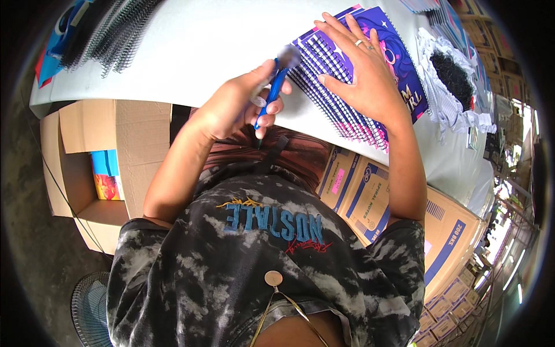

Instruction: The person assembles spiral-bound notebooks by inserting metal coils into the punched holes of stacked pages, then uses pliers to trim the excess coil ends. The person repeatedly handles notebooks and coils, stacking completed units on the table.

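Observation:
My left hand [234,104] is closed around a pair of blue-handled pliers [273,95], held over the table's near edge. Their grey head is smeared by motion, so its exact form is unclear. On the white table [214,46], my right hand [364,75] lies with fingers spread across a fanned stack of spiral notebooks [413,95] with purple illustrated covers. White and pink coil bindings [332,87] run in overlapping rows along the stack's left side. The pliers' head is close to the upper end of these coils.
Black spiral coils [118,37] lie at the table's far left. Right of the notebooks is a crumpled white cloth [430,69] with a black tangled bundle [454,78]. An open carton [141,133] stands at left, closed cartons [358,191] below right, a fan [89,306] lower left.

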A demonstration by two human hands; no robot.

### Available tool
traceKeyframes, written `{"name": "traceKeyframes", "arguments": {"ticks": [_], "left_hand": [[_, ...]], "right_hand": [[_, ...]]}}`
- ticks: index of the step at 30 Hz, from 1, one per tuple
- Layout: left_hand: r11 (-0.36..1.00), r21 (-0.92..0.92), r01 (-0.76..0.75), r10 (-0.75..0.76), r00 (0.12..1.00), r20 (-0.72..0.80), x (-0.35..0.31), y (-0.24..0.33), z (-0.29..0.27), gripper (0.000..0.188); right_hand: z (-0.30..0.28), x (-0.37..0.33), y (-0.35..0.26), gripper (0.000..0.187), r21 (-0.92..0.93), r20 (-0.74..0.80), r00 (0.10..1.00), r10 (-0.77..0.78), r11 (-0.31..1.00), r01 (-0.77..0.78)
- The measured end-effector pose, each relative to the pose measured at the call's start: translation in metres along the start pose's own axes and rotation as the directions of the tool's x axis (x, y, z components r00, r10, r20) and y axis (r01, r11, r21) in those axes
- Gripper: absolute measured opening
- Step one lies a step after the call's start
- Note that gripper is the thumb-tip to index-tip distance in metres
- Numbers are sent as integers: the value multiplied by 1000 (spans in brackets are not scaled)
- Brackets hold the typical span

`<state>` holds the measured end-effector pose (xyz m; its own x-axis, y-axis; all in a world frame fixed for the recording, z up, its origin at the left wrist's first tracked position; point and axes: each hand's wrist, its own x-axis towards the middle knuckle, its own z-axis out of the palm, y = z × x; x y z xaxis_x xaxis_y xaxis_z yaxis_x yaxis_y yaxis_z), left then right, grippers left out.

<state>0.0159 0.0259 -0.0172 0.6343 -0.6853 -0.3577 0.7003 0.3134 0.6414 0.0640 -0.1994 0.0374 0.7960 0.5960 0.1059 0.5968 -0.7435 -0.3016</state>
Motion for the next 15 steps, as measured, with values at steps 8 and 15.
{"name": "traceKeyframes", "arguments": {"ticks": [8, 15], "left_hand": [[953, -303, 3, 27, 995, 96, 6, -7, 5, 61], [400, 888, 228, 381, 839, -388, 9, -9, 16, 53]], "right_hand": [[0, 1, -1, 65, -29, -26, 999, -28, 999, 27], [0, 1, -5, 70, -77, 15, 999, 40, 996, -39]]}}
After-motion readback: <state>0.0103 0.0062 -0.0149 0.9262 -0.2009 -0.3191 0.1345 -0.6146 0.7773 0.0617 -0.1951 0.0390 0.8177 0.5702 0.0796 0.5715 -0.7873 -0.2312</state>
